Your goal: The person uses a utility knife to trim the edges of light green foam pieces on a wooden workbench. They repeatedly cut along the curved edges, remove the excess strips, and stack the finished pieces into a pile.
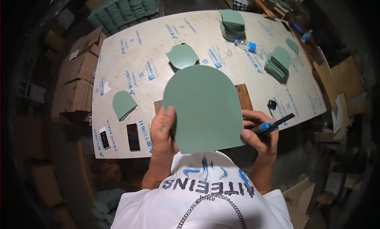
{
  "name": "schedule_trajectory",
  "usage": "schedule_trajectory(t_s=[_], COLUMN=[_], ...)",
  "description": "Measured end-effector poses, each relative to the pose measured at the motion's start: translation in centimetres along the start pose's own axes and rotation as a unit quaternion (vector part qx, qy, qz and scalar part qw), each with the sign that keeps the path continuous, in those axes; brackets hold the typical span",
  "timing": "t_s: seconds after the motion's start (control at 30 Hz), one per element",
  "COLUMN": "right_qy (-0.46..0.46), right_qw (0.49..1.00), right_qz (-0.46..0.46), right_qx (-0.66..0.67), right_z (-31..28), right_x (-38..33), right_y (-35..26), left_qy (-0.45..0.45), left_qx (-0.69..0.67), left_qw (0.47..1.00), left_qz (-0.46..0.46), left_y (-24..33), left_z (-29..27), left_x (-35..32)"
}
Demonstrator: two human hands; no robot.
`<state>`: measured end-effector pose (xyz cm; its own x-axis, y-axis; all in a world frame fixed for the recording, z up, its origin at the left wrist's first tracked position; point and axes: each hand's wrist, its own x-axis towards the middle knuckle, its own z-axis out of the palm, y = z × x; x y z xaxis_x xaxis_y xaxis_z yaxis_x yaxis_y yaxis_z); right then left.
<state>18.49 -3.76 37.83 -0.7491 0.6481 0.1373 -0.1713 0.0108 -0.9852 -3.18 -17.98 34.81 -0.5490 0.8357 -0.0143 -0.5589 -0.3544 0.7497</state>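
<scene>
A sage-green arch-shaped panel [204,108], rounded at the top and straight at the bottom, is held up in front of my chest. My left hand [161,128] grips its left edge, thumb on the face. At the lower right edge my right hand [259,138] pinches the panel. That same hand also holds a blue-and-black hand tool [267,127] with a long flat dark end pointing right; its exact kind is unclear. Partly hidden behind the panel, a brown wooden board [244,94] lies on the table. Just beyond is a small pile of similar green pieces [184,56].
On the white table [130,67] stand green stacks at the far side [232,19] and right [277,65], with loose pieces [124,104] at left. A phone [133,137], water bottle [248,46] and small black object [271,104] lie there. Another person's hand [270,14] rests far right.
</scene>
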Motion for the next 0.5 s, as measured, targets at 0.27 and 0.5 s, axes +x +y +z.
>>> schedule_trajectory(t_s=[0.27, 0.5], right_qy=[0.089, 0.085], right_qw=[0.992, 0.996], right_qz=[0.064, 0.035], right_qx=[-0.062, -0.003], right_z=[1.6, 2.0], right_x=[0.6, 0.8], right_y=[-2.1, -1.8], left_qy=[-0.023, 0.011], left_qx=[0.061, 0.132], left_qw=[0.997, 0.990], left_qz=[0.044, 0.053], left_y=[1.3, 2.2], left_z=[1.2, 1.1], left_x=[-0.1, -0.8])
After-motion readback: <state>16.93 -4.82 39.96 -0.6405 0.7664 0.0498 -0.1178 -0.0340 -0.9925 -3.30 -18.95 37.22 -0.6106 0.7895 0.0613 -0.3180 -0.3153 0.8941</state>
